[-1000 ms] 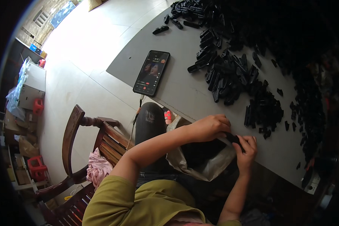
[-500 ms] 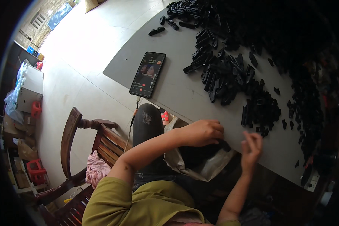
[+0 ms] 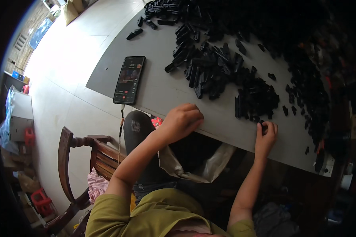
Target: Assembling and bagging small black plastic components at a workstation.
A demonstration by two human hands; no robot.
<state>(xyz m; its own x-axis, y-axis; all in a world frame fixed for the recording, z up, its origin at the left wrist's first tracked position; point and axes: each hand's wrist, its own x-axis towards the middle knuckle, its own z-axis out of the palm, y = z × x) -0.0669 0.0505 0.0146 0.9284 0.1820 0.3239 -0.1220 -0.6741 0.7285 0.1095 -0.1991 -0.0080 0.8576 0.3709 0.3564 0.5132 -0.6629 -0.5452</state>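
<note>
My left hand (image 3: 182,121) hovers at the table's near edge, just above the mouth of a pale sack (image 3: 217,164) that sags open below the edge, dark inside. Its fingers are curled together, and anything within them is hidden. At the near side of a heap of small black plastic parts (image 3: 257,96), my right hand (image 3: 267,136) has thumb and fingertips pinched around a small black plastic part (image 3: 261,123). A larger cluster of longer black plastic pieces (image 3: 209,71) lies farther left on the grey table (image 3: 162,91).
A phone (image 3: 128,81) with a lit screen and a cable lies near the table's left edge. More black parts (image 3: 308,94) spread along the right side and back. A wooden chair (image 3: 67,166) with a pink cloth (image 3: 97,185) stands at lower left.
My left hand has risen from the sack's mouth to the table edge. My right hand has moved forward to the small parts and closed its fingertips there. The whole view has shifted.
</note>
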